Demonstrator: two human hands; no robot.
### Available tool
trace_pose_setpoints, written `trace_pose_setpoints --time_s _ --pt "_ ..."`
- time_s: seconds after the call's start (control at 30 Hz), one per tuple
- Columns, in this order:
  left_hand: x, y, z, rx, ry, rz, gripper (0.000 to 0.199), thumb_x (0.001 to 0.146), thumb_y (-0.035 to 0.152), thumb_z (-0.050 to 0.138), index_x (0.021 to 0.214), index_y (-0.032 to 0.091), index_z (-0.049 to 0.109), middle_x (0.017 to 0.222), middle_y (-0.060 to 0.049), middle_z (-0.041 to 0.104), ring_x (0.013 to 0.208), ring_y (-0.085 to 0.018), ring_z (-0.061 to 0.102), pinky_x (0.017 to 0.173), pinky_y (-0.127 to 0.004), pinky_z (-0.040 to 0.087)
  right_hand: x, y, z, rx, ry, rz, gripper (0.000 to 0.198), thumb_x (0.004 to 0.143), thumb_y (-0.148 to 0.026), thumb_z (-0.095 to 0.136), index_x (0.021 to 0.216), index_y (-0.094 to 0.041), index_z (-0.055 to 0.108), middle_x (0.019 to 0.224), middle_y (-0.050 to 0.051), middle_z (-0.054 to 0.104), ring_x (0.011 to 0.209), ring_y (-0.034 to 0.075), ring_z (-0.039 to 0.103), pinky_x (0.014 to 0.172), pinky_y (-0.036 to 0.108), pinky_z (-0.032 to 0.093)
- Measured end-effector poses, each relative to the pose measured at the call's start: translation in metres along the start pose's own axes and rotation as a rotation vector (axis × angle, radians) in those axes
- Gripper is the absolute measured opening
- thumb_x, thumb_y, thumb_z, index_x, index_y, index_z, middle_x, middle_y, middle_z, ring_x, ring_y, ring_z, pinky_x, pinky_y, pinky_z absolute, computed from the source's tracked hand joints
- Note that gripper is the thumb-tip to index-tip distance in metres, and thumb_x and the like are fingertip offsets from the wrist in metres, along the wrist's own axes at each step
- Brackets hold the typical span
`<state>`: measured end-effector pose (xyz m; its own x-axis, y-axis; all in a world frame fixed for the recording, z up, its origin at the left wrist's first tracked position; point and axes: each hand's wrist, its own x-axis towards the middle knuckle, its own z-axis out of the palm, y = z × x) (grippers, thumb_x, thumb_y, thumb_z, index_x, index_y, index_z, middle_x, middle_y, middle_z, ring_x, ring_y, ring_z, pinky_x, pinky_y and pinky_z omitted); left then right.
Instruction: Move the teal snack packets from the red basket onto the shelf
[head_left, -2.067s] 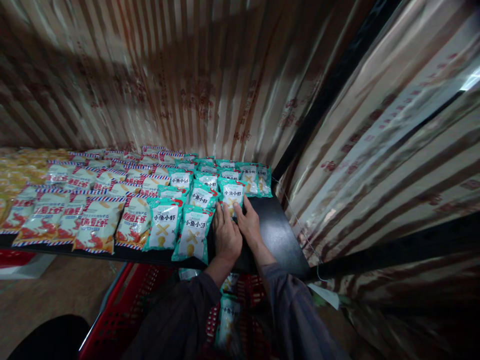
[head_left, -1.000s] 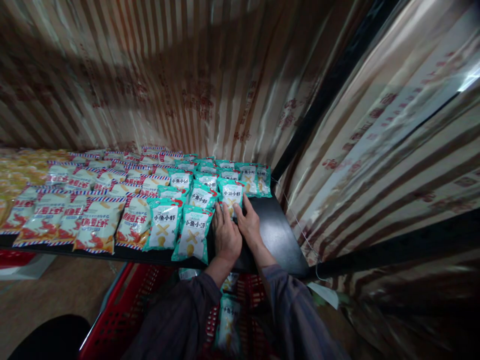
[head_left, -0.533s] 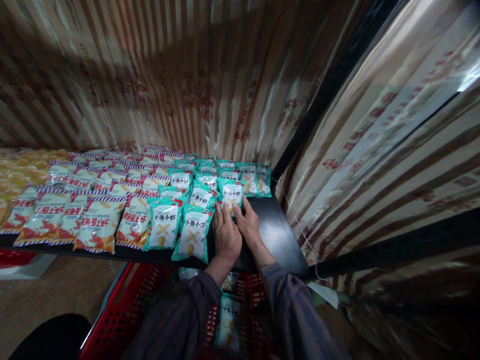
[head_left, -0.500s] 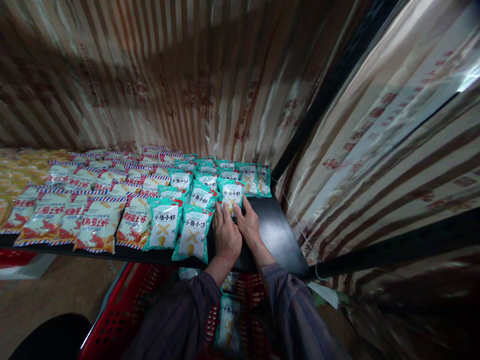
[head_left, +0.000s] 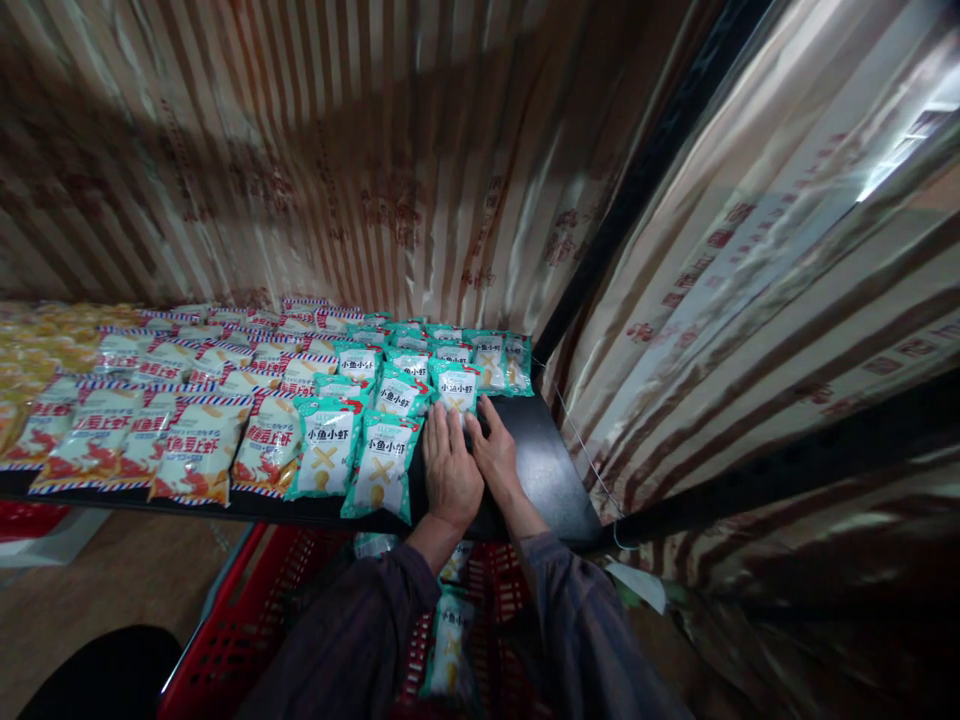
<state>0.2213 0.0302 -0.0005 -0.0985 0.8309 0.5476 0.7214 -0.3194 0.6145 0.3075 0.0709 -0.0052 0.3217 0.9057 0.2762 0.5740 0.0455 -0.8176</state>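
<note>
Rows of teal-and-white snack bags lean on a black shelf. My left hand lies with fingers stretched forward, its tips at the lower part of one teal snack bag. Beside it, my right hand has its fingers apart, tips near that same bag's lower right edge. Neither hand is wrapped round the bag, and the fingers cover its bottom. Whether the fingertips still press on it is hard to tell.
Red-and-white snack bags and yellow packs fill the shelf leftward. Below stands a red basket holding more teal bags. A dark post and a thin wire border the right end; striped sheeting hangs behind.
My hands have drawn slightly back toward me along the bag, uncovering a little more of its front. The bag stays in its row. The view has shifted slightly.
</note>
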Motion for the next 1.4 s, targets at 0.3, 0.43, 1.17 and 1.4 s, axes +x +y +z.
trace_pose_setpoints --time_s 0.3,0.43,1.17,1.4 --pt "-0.015 0.0 -0.004 0.011 -0.034 0.147 0.041 0.093 0.015 0.039 0.132 0.009 0.051 0.147 -0.021 0.041 0.141 -0.028 0.033 0.111 -0.048 0.037 -0.019 0.0 -0.013 -0.015 0.0 0.001 0.057 0.087 -0.042 0.048 0.138 -0.016 0.05 0.135 0.013 0.059 0.125 0.025 0.056 0.105 0.041 0.044" --pt "-0.029 0.002 -0.012 0.021 -0.123 0.145 0.045 0.091 0.013 0.041 0.135 0.009 0.049 0.15 -0.02 0.038 0.14 -0.028 0.035 0.111 -0.046 0.038 -0.035 -0.003 -0.016 -0.02 0.007 -0.004 0.053 0.088 -0.038 0.046 0.136 -0.016 0.052 0.133 0.012 0.06 0.123 0.024 0.058 0.105 0.041 0.044" --pt "-0.123 -0.021 -0.079 -0.115 -0.499 0.117 0.054 0.09 0.017 0.037 0.144 0.011 0.038 0.15 -0.013 0.04 0.139 -0.019 0.036 0.115 -0.034 0.034 -0.165 -0.002 -0.01 0.034 0.156 -0.102 0.038 0.085 -0.027 0.043 0.109 -0.017 0.072 0.111 0.012 0.072 0.105 0.022 0.065 0.097 0.041 0.05" --pt "-0.157 -0.051 -0.081 0.007 -0.571 0.113 0.054 0.088 0.011 0.036 0.141 0.011 0.042 0.149 -0.014 0.041 0.141 -0.024 0.033 0.117 -0.041 0.032 -0.204 -0.004 0.001 -0.076 0.131 -0.269 0.041 0.083 -0.013 0.043 0.112 -0.02 0.07 0.13 0.009 0.062 0.128 0.021 0.049 0.106 0.043 0.043"
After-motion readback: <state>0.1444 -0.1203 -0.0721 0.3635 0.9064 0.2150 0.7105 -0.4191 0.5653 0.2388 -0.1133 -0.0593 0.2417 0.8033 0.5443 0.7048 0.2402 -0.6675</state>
